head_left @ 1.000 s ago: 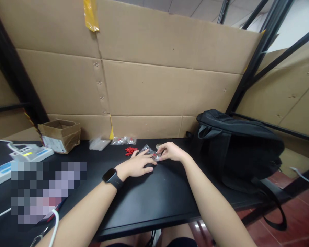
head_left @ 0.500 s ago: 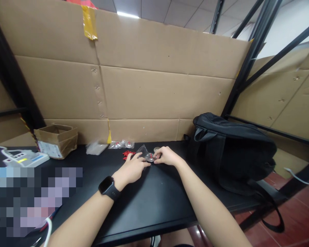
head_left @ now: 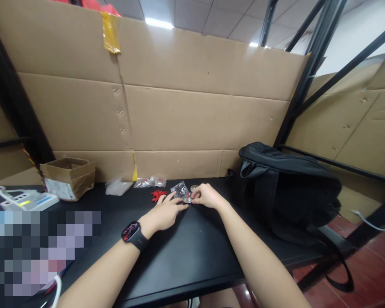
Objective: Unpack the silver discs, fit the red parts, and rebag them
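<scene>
My left hand (head_left: pixel 162 213), a smartwatch on its wrist, lies on the black table (head_left: pixel 186 252) with fingers stretched towards a small clear plastic bag (head_left: pixel 180 189). My right hand (head_left: pixel 207 196) is curled, its fingertips pinching a small clear-and-silver piece (head_left: pixel 188 199) at the bag's near edge. Both hands meet at that piece. A little heap of red parts (head_left: pixel 158 194) lies just left of the bag, beside my left fingers.
A black backpack (head_left: pixel 288 188) fills the table's right end. At the back stand more small clear bags (head_left: pixel 147 182), a crumpled clear bag (head_left: pixel 117 186) and an open cardboard box (head_left: pixel 68 177). A white power strip (head_left: pixel 22 200) lies far left. Cardboard walls enclose the table.
The camera has tilted upward, so everything sits slightly lower and left. My hands stay together at the small bag, with the left fingers shifted a little closer to the pinched piece.
</scene>
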Available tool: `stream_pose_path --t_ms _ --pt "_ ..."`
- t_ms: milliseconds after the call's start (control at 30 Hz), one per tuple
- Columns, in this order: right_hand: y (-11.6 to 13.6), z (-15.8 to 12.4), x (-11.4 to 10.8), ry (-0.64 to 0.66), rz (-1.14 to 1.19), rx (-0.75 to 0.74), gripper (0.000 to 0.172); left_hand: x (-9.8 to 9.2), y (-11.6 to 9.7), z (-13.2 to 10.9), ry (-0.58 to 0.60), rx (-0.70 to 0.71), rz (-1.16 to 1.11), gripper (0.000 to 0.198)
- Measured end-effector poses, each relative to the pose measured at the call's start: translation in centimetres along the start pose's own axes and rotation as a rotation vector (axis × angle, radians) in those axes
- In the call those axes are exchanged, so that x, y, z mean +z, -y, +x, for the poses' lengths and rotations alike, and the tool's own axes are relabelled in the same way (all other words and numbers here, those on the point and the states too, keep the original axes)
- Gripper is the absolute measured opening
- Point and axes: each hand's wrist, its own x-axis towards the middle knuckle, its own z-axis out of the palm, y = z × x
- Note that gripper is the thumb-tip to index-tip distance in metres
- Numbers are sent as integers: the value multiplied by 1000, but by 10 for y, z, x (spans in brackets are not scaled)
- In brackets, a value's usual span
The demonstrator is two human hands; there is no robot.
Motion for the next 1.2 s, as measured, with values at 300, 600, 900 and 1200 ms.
stream_pose_path --t_ms 300,600,900,1200 --pt "15 -1 8 -86 -197 160 36 -1 5 0 73 15 -21 72" --pt "27 7 23 -170 -241 149 54 -11 5 -2 56 10 -6 66" --pt "10 1 16 -126 -104 -34 46 -18 1 -4 114 26 -34 69" --pt "25 8 32 -194 -259 105 49 -24 1 -8 160 -9 0 79"
